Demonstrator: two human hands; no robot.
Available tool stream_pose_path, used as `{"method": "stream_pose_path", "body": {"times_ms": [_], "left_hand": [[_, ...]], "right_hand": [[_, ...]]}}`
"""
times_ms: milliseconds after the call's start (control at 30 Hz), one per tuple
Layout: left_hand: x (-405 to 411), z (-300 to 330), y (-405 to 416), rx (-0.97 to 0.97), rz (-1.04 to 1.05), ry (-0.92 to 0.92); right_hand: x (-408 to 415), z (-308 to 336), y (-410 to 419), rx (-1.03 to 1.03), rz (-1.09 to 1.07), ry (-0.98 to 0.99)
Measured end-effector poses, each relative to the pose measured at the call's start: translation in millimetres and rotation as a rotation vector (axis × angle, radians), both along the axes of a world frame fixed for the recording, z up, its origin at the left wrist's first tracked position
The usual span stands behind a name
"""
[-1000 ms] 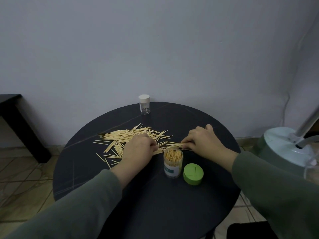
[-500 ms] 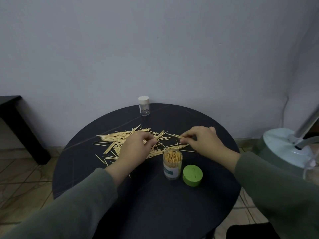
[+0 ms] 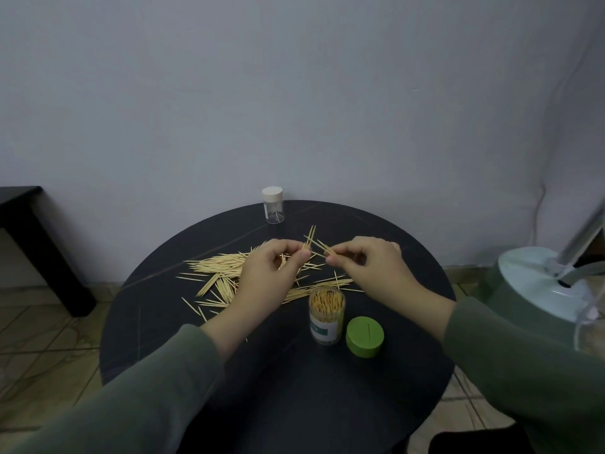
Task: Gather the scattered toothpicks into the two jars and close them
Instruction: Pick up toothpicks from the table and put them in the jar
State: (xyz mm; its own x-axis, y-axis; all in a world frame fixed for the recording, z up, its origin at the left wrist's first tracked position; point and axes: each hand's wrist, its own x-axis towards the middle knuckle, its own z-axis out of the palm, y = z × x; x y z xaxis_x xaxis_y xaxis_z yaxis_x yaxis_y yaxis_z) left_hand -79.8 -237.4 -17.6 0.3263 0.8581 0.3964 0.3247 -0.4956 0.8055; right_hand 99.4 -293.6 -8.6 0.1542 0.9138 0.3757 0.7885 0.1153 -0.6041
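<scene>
The left hand [image 3: 268, 276] pinched a small bunch of toothpicks between thumb and fingertips, their points sticking up and away past the fingers, and the right hand [image 3: 366, 267] pinched another few, which pointed up and to the left so that the two bunches nearly crossed between the hands. Both hands were raised above the round black table [image 3: 409, 244]. Under and to the left of the left hand lay the scattered toothpicks [image 3: 216, 267], a loose heap fanning out toward the table's left side, with another strand running below the right hand just behind the open jar [image 3: 326, 314]. That jar stood upright nearer the person than both hands, packed with toothpicks standing on end, a label on its side. Its green lid [image 3: 364, 336] sat on the table just right of it, touching or almost touching. The second jar [image 3: 272, 204], clear and almost empty, stood at the far edge of the table with its white cap on, well apart from the hands and the heap
</scene>
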Motion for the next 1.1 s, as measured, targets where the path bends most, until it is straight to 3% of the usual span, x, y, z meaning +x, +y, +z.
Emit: {"method": "stream_pose_path", "body": {"times_ms": [200, 367, 633, 1100], "left_hand": [[3.1, 5.8, -10.4, -0.197, -0.080, -0.252], [5.9, 10.1, -16.6, -0.389, -0.121, -0.437], [14.7, -2.6, -29.2, -0.547, -0.174, -0.414], [10.6, -4.2, -22.6, -0.530, -0.198, -0.426]], "right_hand": [[-6.3, 10.4, -5.7, 0.005, 0.040, -0.042], [-12.4, 16.1, -13.7, -0.039, 0.148, 0.250], [-20.5, -4.1, -21.5, -0.076, 0.164, 0.675], [-6.9, -11.0, -25.9, -0.301, 0.205, 0.641]]}}
